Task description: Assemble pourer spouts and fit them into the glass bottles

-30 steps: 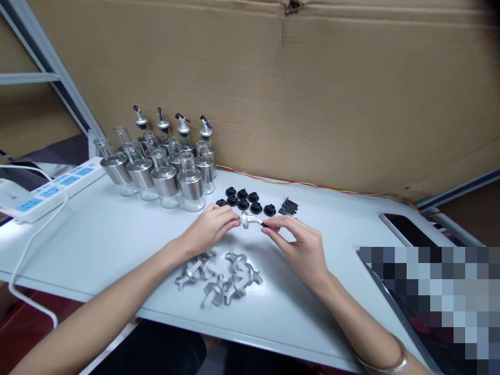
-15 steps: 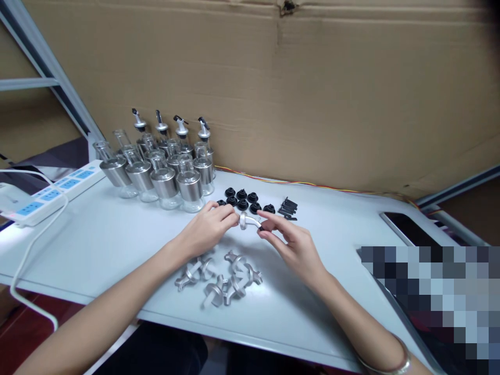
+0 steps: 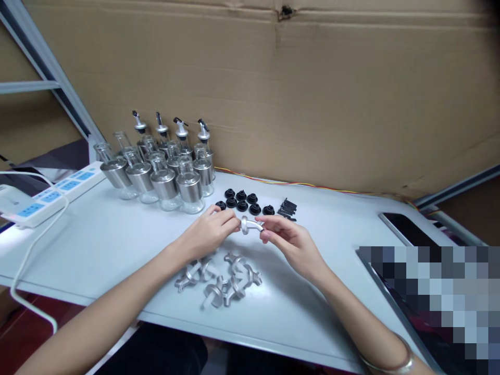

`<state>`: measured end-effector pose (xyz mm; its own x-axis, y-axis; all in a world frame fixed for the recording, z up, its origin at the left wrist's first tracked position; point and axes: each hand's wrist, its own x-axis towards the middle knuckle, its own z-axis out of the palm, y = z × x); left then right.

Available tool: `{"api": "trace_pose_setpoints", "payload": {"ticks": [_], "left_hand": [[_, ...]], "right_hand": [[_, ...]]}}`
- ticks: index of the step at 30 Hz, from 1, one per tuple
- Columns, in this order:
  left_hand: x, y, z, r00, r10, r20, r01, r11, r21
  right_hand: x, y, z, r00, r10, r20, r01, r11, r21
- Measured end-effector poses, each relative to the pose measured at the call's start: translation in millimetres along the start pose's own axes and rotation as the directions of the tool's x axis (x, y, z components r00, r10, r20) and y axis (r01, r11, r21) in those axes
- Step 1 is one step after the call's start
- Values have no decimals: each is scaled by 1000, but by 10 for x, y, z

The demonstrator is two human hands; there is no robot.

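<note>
My left hand [image 3: 213,230] pinches the base end of a silver pourer spout [image 3: 250,225], which lies sideways above the table. At the spout's curved tip, my right hand [image 3: 295,242] has its thumb and fingers closed about a small black flap, mostly hidden by the fingertips. Below the hands lie several loose silver pourer spouts [image 3: 214,292]. Just behind them sit several black rubber stoppers [image 3: 242,205] in a group. To the right of the stoppers is a small pile of black flaps [image 3: 288,207].
Several glass bottles with steel bands [image 3: 164,182] stand at the back left; those at the rear carry pourers. A power strip [image 3: 58,192] with a white cable lies at left. A phone [image 3: 408,229] is on the right, and a cardboard wall [image 3: 312,104] rises behind.
My right fingers have shifted slightly at the spout's tip, with the index finger a little lower. The left hand keeps its hold on the spout almost unmoved.
</note>
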<state>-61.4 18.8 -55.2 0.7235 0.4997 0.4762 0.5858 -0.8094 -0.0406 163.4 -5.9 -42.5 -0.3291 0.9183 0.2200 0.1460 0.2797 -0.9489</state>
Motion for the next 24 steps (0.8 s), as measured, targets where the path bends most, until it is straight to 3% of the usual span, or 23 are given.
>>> {"api": "trace_pose_setpoints", "payload": {"ticks": [6,14,17,19,22,24], "left_hand": [[11,14,3,999,6,-36,-7,1000,-16],[15,15,-40,998,-29,47,36,987,-158],[1,-23,-60,983,-163,81,180,937,-299],[-7,-66,-49,948,-307,89,317,872,-374],[-13,-147,14,871,-487,57,471,798,-376],[-22,-202,81,848,-524,73,515,786,-343]], "right_hand": [[1,33,11,999,-18,37,16,999,47],[-11,11,21,998,-55,-2,55,998,4],[-2,-3,20,995,-69,-71,68,998,-12],[9,-16,15,992,-65,-107,65,998,-8],[18,-30,5,992,-37,-117,38,999,0],[16,-34,0,994,-23,-110,23,1000,-4]]}}
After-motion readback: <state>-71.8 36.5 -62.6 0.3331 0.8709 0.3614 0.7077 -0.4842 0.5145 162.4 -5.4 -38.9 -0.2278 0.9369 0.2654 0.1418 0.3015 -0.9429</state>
